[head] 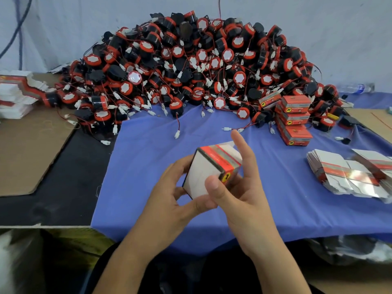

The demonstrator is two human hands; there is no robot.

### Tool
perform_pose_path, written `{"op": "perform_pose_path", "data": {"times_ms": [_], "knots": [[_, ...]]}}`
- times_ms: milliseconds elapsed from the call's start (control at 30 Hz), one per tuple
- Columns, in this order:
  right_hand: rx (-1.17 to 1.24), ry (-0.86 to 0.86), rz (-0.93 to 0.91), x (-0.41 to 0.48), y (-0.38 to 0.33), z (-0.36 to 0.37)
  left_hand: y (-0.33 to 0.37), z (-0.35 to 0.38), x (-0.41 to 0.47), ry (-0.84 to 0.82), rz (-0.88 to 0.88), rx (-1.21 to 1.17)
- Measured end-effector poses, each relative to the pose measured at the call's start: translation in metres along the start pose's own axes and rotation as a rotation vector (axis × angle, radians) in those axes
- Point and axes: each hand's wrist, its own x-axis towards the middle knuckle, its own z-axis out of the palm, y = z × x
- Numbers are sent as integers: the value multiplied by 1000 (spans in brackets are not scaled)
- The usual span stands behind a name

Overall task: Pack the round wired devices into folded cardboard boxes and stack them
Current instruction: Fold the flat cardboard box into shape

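A small red, silver and white cardboard box is held above the blue cloth between both hands. My left hand cups its lower left side, thumb under the white face. My right hand grips its right end, thumb on the corner by the yellow logo, index finger raised beside the open top flap. Whether a device is inside cannot be seen. A big heap of round black-and-red wired devices fills the back of the table. Several packed boxes are stacked at the right of the heap.
A fanned pile of flat box blanks lies at the right. More flat blanks sit at the far left. Brown cardboard covers the left tabletop. A plastic bottle lies behind the stack. Loose white connectors trail onto the cloth.
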Motion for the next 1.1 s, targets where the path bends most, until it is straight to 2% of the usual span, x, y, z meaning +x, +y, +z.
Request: {"op": "perform_pose_path", "data": {"times_ms": [67, 100, 200, 233, 333, 367, 467, 500, 600, 667, 733, 833, 933, 1033, 1100], "knots": [[-197, -63, -37, -1, -4, -5, -2, -8, 2, 36, 43, 186], [-319, -105, -61, -2, -6, -7, -2, -11, 3, 35, 44, 206], [-637, -151, -132, -2, -9, -3, -1, -11, 4, -13, 8, 82], [-707, -84, -211, -2, -7, -1, -2, -8, 4, 0, 8, 43], [-801, 310, -452, 0, 4, 0, -6, 4, 6, 123, -67, -109], [-758, 393, -435, 1, 10, -2, -9, 6, 7, 152, -109, -153], [-372, 333, -160, 4, 26, -7, -19, 8, 10, 144, -186, -204], [-324, 324, -118, 5, 30, -10, -21, 8, 12, 142, -184, -148], [-375, 326, -101, 8, 44, -20, -32, 7, 21, 171, -146, 297], [-406, 312, -52, 11, 57, -26, -40, 5, 29, 151, -158, 473], [-486, 321, 6, 15, 70, -31, -51, 5, 36, 112, -201, 506], [-612, 282, 129, 13, 91, -37, -67, 13, 36, 137, -286, 489], [-693, 281, 180, 8, 104, -37, -79, 20, 29, 177, -266, 535], [-610, 317, 200, 12, 111, -42, -88, 15, 28, 174, -257, 547], [-553, 324, 200, 13, 111, -45, -90, 8, 27, 134, -290, 475]]}}
